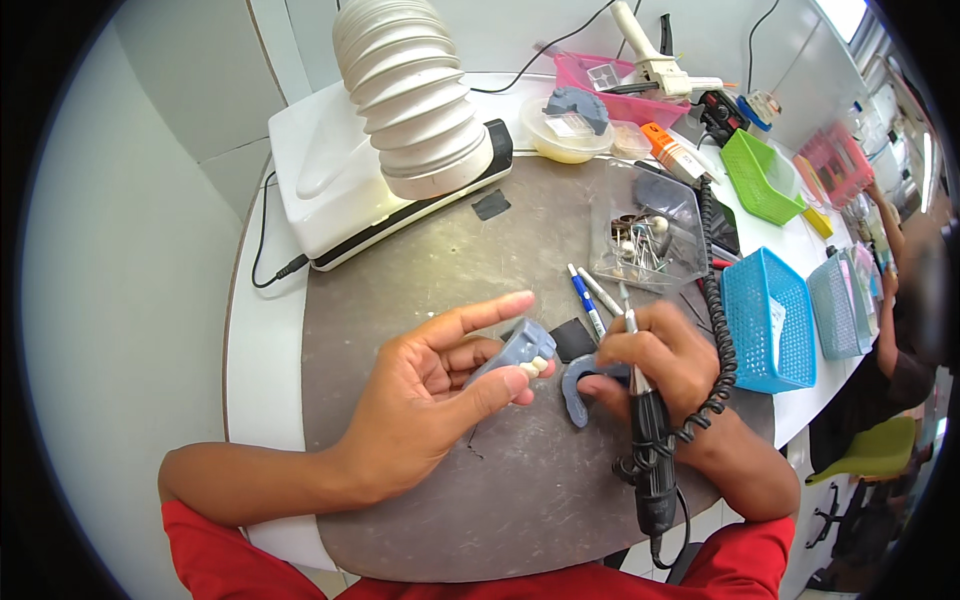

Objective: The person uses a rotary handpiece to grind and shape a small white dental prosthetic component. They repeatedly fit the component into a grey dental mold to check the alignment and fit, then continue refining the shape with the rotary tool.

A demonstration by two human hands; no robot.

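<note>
My left hand (415,390) is closed around a blue-grey dental model (522,342), thumb in front and index finger stretched out beyond it. Off-white tooth crowns (535,367) show at its edge beside my thumb tip. In my right hand (672,358) is a black rotary handpiece (654,460), gripped like a pen with its slim metal tip pointing away from me. The tip stands apart from the model. A second blue-grey, horseshoe-shaped dental model (575,398) lies on the bench mat, partly hidden by my right thumb and fingers.
A coiled black cord (722,300) winds past my right wrist. Beyond are a clear box (665,205) of burs, two pens (588,300) and a blue basket (760,320). A white ribbed hose (415,100) rises at the back left. Another person (890,370) sits far right.
</note>
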